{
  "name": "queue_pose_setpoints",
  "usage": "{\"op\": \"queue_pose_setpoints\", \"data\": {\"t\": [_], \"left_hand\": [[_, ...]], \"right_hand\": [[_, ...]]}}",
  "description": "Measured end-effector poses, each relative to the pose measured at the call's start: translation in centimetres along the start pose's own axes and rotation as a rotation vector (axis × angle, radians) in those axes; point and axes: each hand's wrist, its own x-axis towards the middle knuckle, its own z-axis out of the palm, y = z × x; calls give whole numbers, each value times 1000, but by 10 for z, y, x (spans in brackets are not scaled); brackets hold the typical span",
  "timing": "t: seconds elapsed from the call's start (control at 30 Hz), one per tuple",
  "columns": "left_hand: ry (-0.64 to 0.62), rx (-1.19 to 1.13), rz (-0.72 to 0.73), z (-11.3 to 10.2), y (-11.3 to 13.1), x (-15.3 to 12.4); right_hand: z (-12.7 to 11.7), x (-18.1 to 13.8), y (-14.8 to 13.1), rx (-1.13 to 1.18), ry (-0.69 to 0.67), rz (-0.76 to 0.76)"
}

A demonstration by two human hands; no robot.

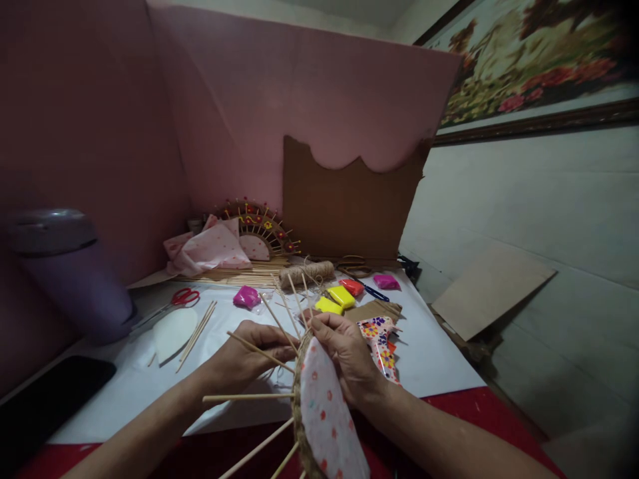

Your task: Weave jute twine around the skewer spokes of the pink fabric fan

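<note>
A round disc [327, 416] covered in white fabric with small red flowers stands on edge in front of me. Wooden skewers [249, 397] stick out from its rim like spokes, and jute twine is wound round its edge. My left hand [249, 352] is closed on the far rim among the skewers. My right hand [344, 352] pinches the top of the rim, fingers pressed together on the twine there. A spool of jute twine [307, 273] lies farther back on the white sheet.
Red-handled scissors [180, 298], loose skewers [197, 332], a white oval cut-out [172, 331], pink, yellow and red clay packs [342, 296] and a flowered glue gun [382, 342] lie on the white sheet. A finished spoked piece [259, 233], cardboard [349, 206] and a purple bin [74, 273] stand behind.
</note>
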Motion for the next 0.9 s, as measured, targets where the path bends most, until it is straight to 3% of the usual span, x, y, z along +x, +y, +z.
{"op": "queue_pose_setpoints", "data": {"t": [0.33, 0.7, 0.9], "left_hand": [[-13, 171, 78, 5, 1, 0], [119, 225, 144, 9, -10, 2], [38, 255, 92, 9, -12, 0]], "right_hand": [[1, 1, 0, 59, 39, 63], [-4, 0, 9, 104, 37, 158], [-4, 1, 8, 126, 59, 171]]}}
